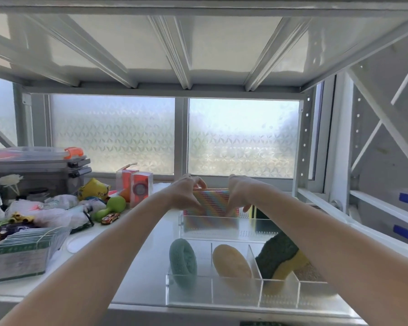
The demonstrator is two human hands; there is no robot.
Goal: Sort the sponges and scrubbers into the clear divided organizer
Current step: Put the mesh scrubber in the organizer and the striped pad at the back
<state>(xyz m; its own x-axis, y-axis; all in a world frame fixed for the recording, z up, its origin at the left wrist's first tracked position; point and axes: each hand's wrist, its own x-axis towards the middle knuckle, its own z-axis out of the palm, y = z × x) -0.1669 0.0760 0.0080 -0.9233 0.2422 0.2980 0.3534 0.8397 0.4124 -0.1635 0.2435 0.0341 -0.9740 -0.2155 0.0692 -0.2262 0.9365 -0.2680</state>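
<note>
A clear divided organizer stands on the white shelf at the lower right. Its front row holds a teal round scrubber on the left, a yellow oval sponge in the middle and a green-and-yellow sponge on the right. At the organizer's far end, my left hand and my right hand both grip a rainbow-striped sponge, one hand at each end. It is upright over the back compartment, its lower edge at the rim.
A clutter of toys, bags, a green dumbbell and a toy car fills the shelf's left side. A clear box of green packets stands at the front left. Stacked storage bins sit behind. The upper shelf hangs close overhead.
</note>
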